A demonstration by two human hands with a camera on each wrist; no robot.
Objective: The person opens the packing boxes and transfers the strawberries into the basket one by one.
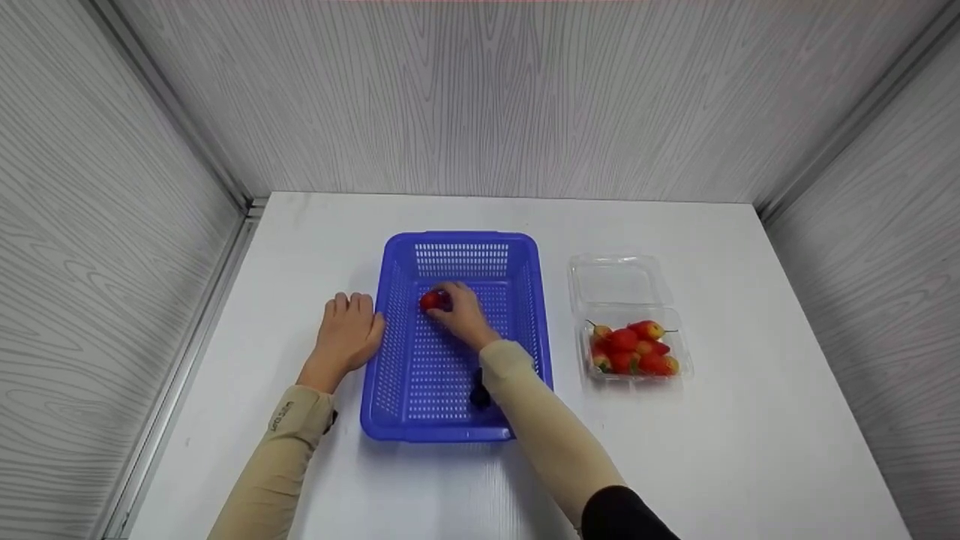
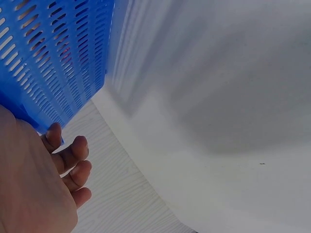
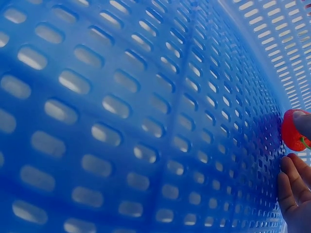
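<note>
Right hand [image 1: 463, 315], fingers grasping a strawberry [image 1: 430, 301], reaches low inside the blue basket [image 1: 390, 330]. Left hand [image 1: 347, 334], fingers released, rests against the basket's left wall, likely steadying it.

One blue perforated basket [image 1: 390, 360] is seen on one white table [image 1: 750, 465]. A single red strawberry [image 1: 430, 301] is counted inside the basket, toward its far end. One clear clamshell box [image 1: 615, 281], lid open, is placed just to the right of the basket; roughly eight strawberries [image 1: 634, 349] are piled in it, though an exact count cannot be made because they overlap. Two hands are shown: one left hand [image 1: 346, 334] at the basket's left wall, one right hand [image 1: 466, 315] inside the basket.
</note>
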